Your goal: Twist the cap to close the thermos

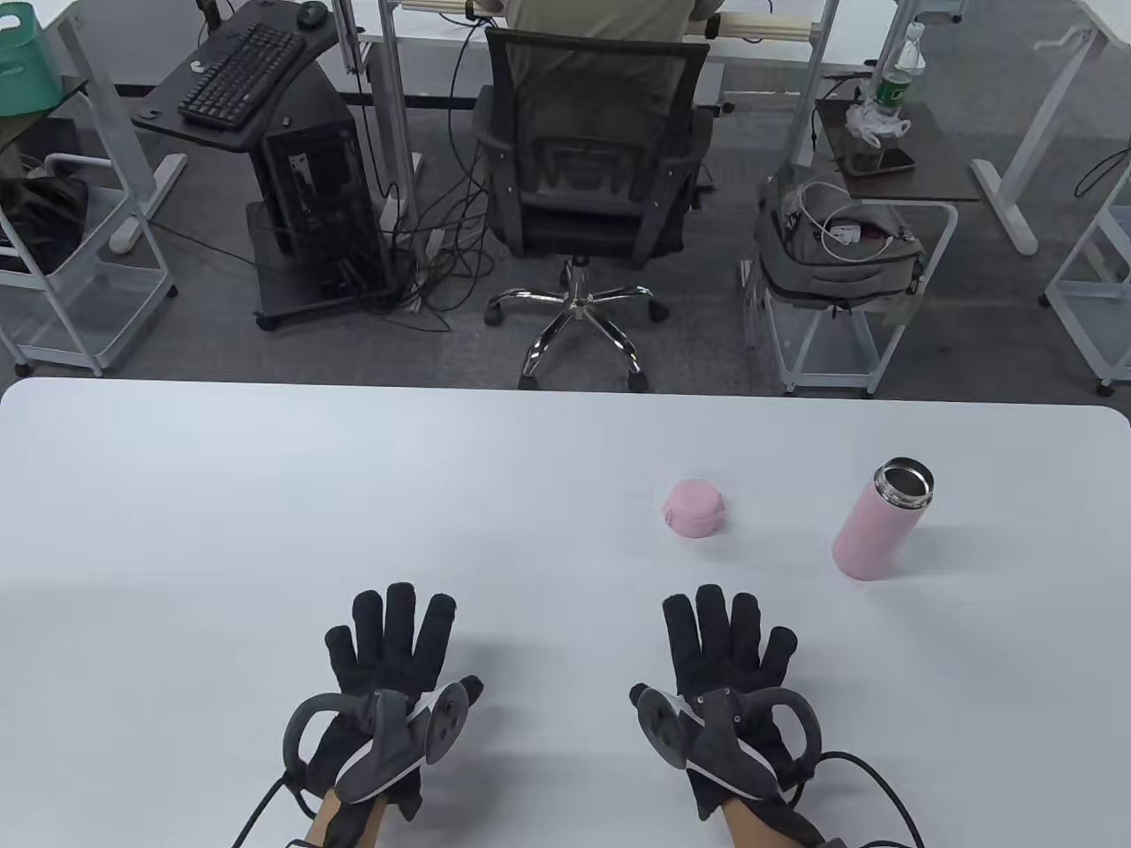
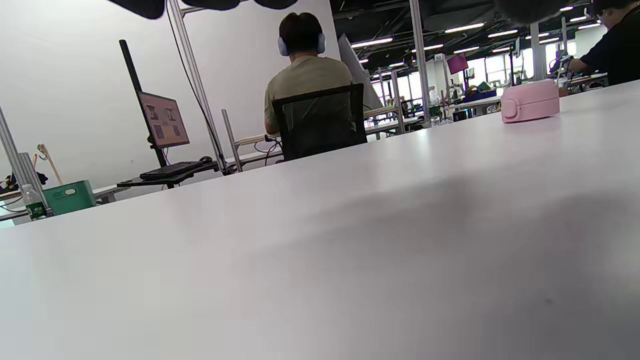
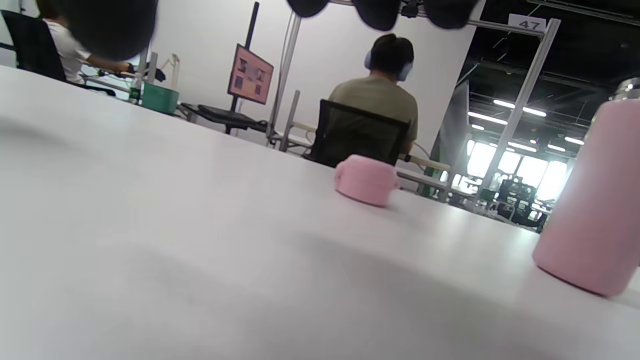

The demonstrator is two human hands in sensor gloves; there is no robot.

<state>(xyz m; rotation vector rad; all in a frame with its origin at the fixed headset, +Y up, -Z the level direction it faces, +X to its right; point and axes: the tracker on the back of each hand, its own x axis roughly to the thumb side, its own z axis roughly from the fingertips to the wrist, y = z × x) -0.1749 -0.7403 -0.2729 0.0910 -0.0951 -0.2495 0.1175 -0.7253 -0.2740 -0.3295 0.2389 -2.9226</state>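
Observation:
A pink thermos (image 1: pixel 880 521) stands upright and uncapped on the white table (image 1: pixel 265 495) at the right, its steel mouth open; it also shows in the right wrist view (image 3: pixel 595 210). Its pink cap (image 1: pixel 694 509) lies on the table to the thermos's left, apart from it, and shows in the left wrist view (image 2: pixel 530 101) and the right wrist view (image 3: pixel 366 180). My left hand (image 1: pixel 389 649) and right hand (image 1: pixel 729 649) lie flat on the table near the front edge, fingers spread, holding nothing. The right hand is nearer the cap.
Beyond the table's far edge stand an office chair (image 1: pixel 590 190) with a seated person, a computer cart (image 1: pixel 292 177) and a trolley with a grey bag (image 1: pixel 835 247).

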